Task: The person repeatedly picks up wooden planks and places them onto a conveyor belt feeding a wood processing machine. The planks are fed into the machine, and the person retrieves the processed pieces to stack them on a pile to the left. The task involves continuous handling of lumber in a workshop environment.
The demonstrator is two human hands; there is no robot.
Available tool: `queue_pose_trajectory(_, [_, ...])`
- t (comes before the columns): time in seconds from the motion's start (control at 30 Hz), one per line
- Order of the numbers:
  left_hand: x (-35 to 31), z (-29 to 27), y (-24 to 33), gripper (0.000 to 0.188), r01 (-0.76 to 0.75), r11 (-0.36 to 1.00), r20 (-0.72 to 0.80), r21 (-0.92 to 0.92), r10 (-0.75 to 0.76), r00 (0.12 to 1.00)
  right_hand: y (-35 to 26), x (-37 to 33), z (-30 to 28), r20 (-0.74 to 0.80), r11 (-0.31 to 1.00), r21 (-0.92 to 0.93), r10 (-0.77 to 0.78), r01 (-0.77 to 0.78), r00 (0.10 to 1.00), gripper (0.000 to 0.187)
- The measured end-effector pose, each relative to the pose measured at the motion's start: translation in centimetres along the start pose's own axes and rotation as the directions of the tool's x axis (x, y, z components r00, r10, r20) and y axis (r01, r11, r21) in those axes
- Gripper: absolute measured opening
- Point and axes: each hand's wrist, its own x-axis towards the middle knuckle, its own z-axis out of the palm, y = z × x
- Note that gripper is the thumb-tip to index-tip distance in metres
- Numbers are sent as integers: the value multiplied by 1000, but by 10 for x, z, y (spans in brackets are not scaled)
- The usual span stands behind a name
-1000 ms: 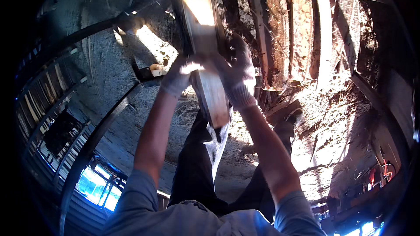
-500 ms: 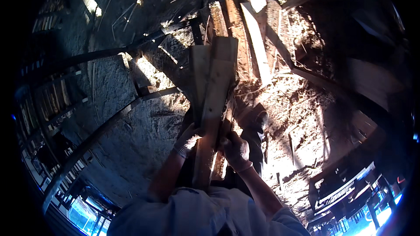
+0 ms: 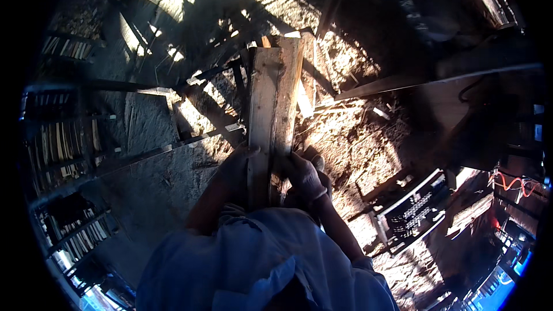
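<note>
Two long wooden boards (image 3: 264, 95) lie side by side in front of my body, their far ends pointing away from me. My left hand (image 3: 236, 165), in shadow, is closed around the left edge of the boards. On the other side my right hand (image 3: 305, 177), in a pale work glove, grips the right edge near the same height. The fingers of both hands are partly hidden behind the wood. Beyond the boards, a sunlit pale plank (image 3: 305, 101) shows on the right, partly covered by them.
Long dark beams (image 3: 138, 154) run across on the left, with racks of stacked wood strips (image 3: 69, 141) beyond. At right stand a dark slatted frame (image 3: 412, 213) and an orange hose or cable (image 3: 510, 184). Debris covers the sunlit ground (image 3: 351, 144).
The view has turned, and the surroundings have shifted in it. The boards I hold now cover most of the planks that lay beyond. Both hands keep their grip.
</note>
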Motion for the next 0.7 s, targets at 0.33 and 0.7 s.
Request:
queue_pose_trajectory(0.33, [32, 57, 17, 39, -282, 915, -130, 289, 329, 935, -89, 10, -14, -416, 931, 333, 4, 149, 909, 52])
queue_pose_trajectory(0.7, [18, 48, 60, 28, -426, 825, 132, 373, 407, 904, -120, 7, -3, -574, 995, -86, -91, 51, 814, 55])
